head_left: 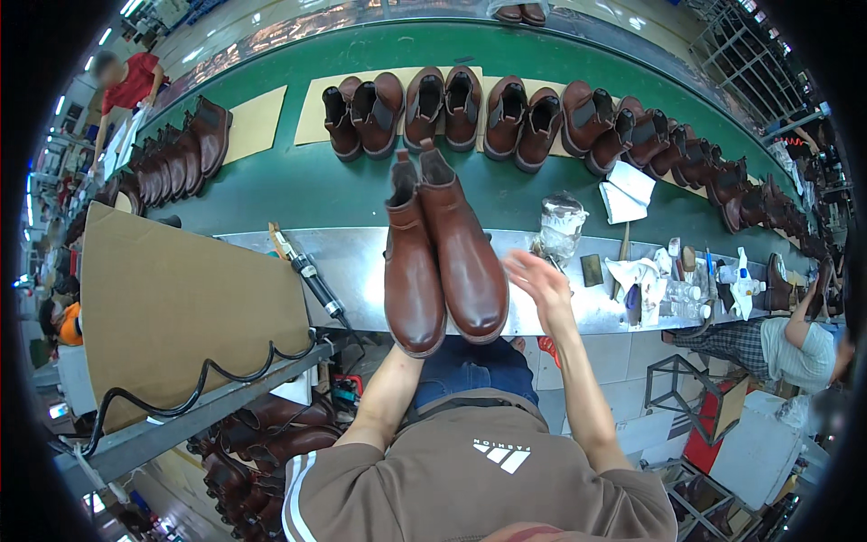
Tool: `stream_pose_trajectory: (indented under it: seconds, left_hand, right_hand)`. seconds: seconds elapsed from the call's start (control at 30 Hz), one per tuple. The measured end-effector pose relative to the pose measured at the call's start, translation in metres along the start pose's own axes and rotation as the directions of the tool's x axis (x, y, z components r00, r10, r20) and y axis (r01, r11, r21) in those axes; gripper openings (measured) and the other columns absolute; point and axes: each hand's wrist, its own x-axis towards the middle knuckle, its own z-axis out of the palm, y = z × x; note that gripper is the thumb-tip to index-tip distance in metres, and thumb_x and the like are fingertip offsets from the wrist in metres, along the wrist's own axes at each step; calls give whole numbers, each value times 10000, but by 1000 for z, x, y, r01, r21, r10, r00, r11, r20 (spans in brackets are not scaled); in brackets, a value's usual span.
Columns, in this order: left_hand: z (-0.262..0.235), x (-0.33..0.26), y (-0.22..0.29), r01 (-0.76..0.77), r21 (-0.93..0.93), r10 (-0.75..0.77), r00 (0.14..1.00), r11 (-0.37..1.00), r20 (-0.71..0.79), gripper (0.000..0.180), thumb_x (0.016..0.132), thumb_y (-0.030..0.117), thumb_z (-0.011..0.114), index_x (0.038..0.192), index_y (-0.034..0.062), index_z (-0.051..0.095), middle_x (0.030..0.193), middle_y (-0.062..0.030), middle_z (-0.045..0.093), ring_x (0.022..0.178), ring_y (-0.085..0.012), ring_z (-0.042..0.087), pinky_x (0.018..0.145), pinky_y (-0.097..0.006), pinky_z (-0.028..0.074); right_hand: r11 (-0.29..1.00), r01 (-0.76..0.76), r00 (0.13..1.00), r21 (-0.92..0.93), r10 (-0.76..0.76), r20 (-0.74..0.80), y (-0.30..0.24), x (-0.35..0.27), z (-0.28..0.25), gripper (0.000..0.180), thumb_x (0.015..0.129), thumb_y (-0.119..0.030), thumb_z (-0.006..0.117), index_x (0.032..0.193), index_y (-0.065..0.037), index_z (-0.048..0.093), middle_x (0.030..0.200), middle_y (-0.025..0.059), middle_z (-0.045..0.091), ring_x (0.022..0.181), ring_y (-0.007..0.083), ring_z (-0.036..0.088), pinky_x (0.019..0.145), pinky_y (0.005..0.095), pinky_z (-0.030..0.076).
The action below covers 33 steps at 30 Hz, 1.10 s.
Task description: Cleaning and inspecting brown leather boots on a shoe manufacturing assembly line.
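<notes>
A pair of brown leather ankle boots is held up side by side over the near table edge, toes toward me and shafts pointing away. My left forearm runs up beneath the toes; the boots hide my left hand, which bears them from below. To the right of the boots, my right hand is open, fingers apart and a little blurred. It holds nothing and is close to the right boot's side; whether it touches cannot be made out.
Brown boots line the green conveyor on cardboard sheets. A hand tool with a cable lies left on the metal table. To the right are a plastic-wrapped jar, white cloths, brushes and bottles. Cardboard stands left.
</notes>
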Motion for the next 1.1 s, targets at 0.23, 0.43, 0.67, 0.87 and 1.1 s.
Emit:
stream_pose_trajectory:
  seconds: [0.23,0.43,0.67,0.87,1.1]
  left_hand:
    - [9,24,7,-38,27,38,999,999,-4,365,961,219,476,1269,29,430,1158,-91,524,981,-161,530,888,-300,452]
    - [16,34,4,-52,82,54,998,995,-20,363,962,218,475,1268,28,430,1155,-91,525,980,-161,530,887,-299,451]
    - [18,53,13,-62,113,67,997,992,-48,362,962,217,473,1267,27,430,1151,-90,525,979,-160,529,886,-298,450]
    - [25,61,14,-60,111,64,998,992,-30,360,963,217,472,1266,26,431,1148,-90,526,978,-159,528,885,-297,448]
    - [17,71,26,-84,110,91,994,990,-68,359,964,216,471,1264,25,431,1144,-90,526,976,-158,527,884,-296,447]
  right_hand:
    - [761,-71,947,-644,-151,-283,88,-43,-111,569,671,-231,809,1107,27,550,968,94,594,837,154,572,676,305,486]
    - [776,-205,918,-597,-59,-391,81,-10,-87,266,792,-183,710,887,44,609,760,15,598,696,93,508,687,254,430]
    - [996,19,999,-89,-22,-36,-43,-56,45,270,806,43,621,1069,32,562,944,64,584,859,125,571,740,246,494]
    - [829,298,953,-472,-287,98,-64,-25,92,208,812,-93,690,919,55,592,811,51,550,700,105,513,626,232,426]
    - [758,292,927,-583,-374,-22,-65,-42,78,428,797,-65,693,1166,85,537,832,120,571,738,163,571,661,280,467]
